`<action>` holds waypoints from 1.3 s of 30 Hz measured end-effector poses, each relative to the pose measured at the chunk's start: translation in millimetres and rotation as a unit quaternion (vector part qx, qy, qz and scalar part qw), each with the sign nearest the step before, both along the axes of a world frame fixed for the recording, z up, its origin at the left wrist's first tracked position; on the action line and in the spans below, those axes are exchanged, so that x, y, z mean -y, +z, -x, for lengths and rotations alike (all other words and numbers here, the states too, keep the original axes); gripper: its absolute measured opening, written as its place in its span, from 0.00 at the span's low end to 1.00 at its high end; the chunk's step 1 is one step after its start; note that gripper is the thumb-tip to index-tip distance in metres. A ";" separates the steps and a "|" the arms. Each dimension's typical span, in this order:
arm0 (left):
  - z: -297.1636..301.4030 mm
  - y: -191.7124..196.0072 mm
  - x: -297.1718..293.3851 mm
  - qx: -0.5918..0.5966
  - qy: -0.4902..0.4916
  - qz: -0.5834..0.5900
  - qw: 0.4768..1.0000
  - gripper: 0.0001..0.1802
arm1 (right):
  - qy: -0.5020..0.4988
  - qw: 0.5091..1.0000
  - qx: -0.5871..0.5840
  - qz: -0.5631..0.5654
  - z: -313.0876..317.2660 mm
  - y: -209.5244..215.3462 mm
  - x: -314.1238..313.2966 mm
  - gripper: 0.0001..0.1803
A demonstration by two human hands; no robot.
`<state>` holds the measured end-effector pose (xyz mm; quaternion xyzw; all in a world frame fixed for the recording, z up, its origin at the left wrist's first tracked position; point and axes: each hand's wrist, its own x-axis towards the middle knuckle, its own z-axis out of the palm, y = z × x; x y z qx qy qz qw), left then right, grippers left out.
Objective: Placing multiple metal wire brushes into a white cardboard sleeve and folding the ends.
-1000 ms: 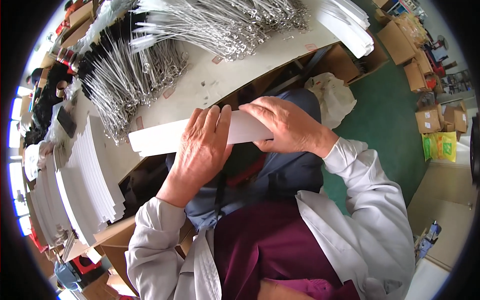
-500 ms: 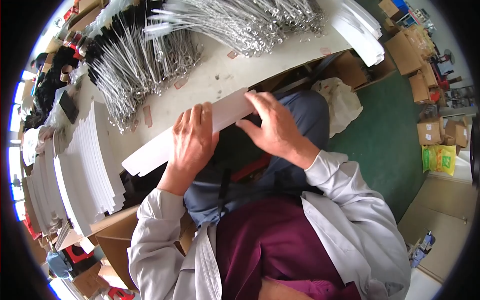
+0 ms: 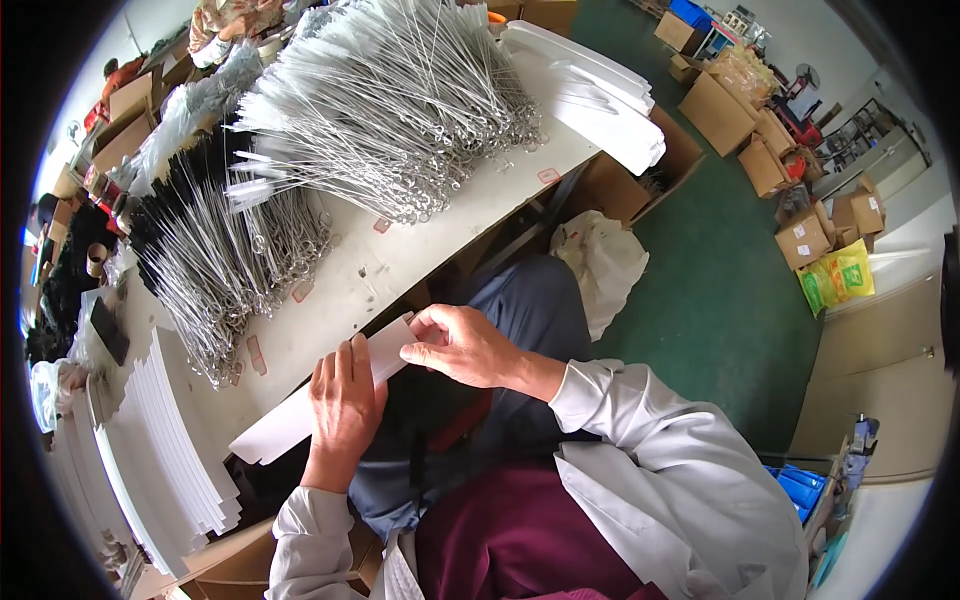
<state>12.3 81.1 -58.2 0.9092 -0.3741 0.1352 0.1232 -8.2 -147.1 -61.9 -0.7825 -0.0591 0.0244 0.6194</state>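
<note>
A long, narrow, flat white carton [image 3: 275, 428] lies slantwise over my lap, along the near edge of the table. My left hand [image 3: 345, 400] is closed around its middle, fingers over the top face. At its right end my right hand [image 3: 465, 348] has thumb and curled fingers on the end edge. What the right fingertips do behind the end is partly hidden. On the table beyond lie wire-handled brushes with looped ends, a big pile with clear bristles [image 3: 390, 110] and a smaller one with black bristles [image 3: 225, 255].
Stacked white flat cartons [image 3: 165, 440] stand at the table's left, and more white cartons [image 3: 605, 100] at its far right end. A pale plastic bag [image 3: 600, 265] sits by my knee on the green floor [image 3: 700, 290]. Cardboard boxes [image 3: 720, 105] line the right. Another person [image 3: 235, 28] is at the far side.
The view has swung, so the table's far side shows more. My right hand's thumb and fingers have drawn closer together at the carton's end. My left hand keeps its hold.
</note>
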 end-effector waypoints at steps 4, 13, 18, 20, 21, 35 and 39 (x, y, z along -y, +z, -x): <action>1.4 -1.4 -3.2 0.002 -0.001 -0.005 1.000 0.39 | 0.052 0.974 -0.197 -0.103 -6.2 19.0 9.9 0.24; 0.3 3.6 -6.6 -0.024 -0.009 0.014 1.000 0.34 | 0.113 0.904 -0.339 -0.235 -15.9 10.5 19.8 0.26; -6.4 14.6 0.3 -0.084 0.010 0.045 0.995 0.31 | 0.076 0.888 0.296 0.344 -13.2 28.2 6.8 0.36; -6.7 21.1 8.6 -0.109 0.002 0.044 0.993 0.32 | 0.140 0.852 0.315 0.395 -16.4 14.3 -1.4 0.36; -8.0 22.8 11.7 -0.134 -0.006 0.042 0.990 0.32 | 0.139 0.852 0.315 0.395 -18.2 9.5 -4.6 0.36; -8.0 18.9 -26.5 -0.107 0.014 0.025 0.994 0.35 | 0.178 0.827 0.303 0.438 -27.9 13.0 -13.5 0.33; -8.5 17.1 -24.9 -0.102 0.015 0.040 0.994 0.36 | 0.196 0.796 0.340 0.460 -34.6 8.7 -19.4 0.32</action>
